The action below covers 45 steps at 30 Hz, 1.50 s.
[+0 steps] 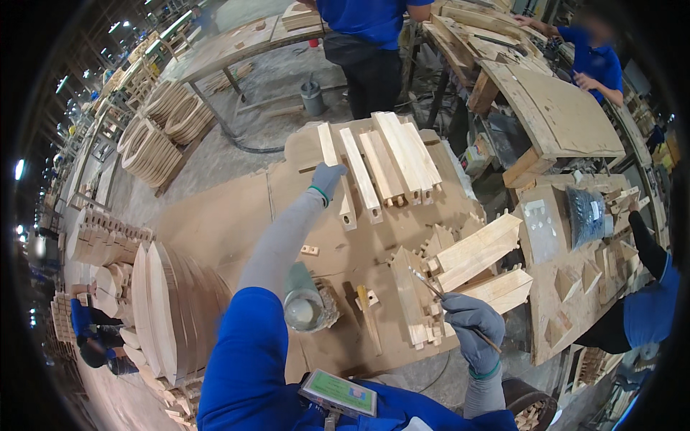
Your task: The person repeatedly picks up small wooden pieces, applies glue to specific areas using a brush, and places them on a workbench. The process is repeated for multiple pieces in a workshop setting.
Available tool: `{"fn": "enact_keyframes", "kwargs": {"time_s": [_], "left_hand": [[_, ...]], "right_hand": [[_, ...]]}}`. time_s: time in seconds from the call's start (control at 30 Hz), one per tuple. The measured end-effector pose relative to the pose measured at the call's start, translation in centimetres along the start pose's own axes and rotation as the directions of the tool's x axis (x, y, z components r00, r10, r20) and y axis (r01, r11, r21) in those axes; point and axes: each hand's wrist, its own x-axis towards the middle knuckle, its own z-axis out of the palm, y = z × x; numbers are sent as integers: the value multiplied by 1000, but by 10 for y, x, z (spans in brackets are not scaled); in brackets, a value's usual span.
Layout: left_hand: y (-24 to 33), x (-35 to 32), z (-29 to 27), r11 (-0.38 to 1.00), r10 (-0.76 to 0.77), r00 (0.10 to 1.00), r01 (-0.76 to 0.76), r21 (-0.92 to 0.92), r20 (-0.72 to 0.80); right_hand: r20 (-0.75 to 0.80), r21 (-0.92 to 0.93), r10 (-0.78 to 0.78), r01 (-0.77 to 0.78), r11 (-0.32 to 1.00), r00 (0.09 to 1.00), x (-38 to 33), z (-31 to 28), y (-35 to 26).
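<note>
My left hand (328,179), in a grey glove, is stretched forward and closed on the leftmost wooden bar (346,206), which has a slot in its near end. To the right of it lie several similar wooden bars (363,176) side by side on the cardboard-covered table (215,208). My gloved right hand (476,329) grips a thin brown stick (429,284) with a pale tip, held slanting over the near right side. Under that tip sit shorter wooden pieces with pegs (478,251), piled together. Between my arms stands a container of whitish stuff (304,310), beside a wooden-handled tool (368,320).
Curved wooden panels (169,312) are stacked at my left. A side table (543,237) at right bears a clear plastic bag of dark items (586,215). Co-workers in blue stand ahead and at right. A grey bucket (312,97) stands on the floor.
</note>
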Motion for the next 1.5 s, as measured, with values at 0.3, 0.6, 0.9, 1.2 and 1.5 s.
{"fn": "enact_keyframes", "kwargs": {"time_s": [0.3, 0.6, 0.9, 1.2, 1.5], "left_hand": [[3, 25, 13, 971, 72, 997, -72, 226, 11], [98, -112, 177, 795, 374, 776, -550, 255, 508], [85, -226, 287, 321, 360, 705, -708, 629, 610], [118, -227, 195, 907, -96, 480, 403, -122, 872], [123, -329, 56, 400, 414, 587, 569, -718, 696]], "right_hand": [[-277, -93, -73, 49, 994, 958, -14, -15, 29], [-713, 216, 305, -217, 952, 631, -48, -37, 22], [-734, 236, 307, -197, 952, 605, -89, -48, -7], [-634, 277, 263, -104, 955, 727, -122, -34, -11], [-231, 489, 403, -253, 835, 886, -98, 45, -37]]}}
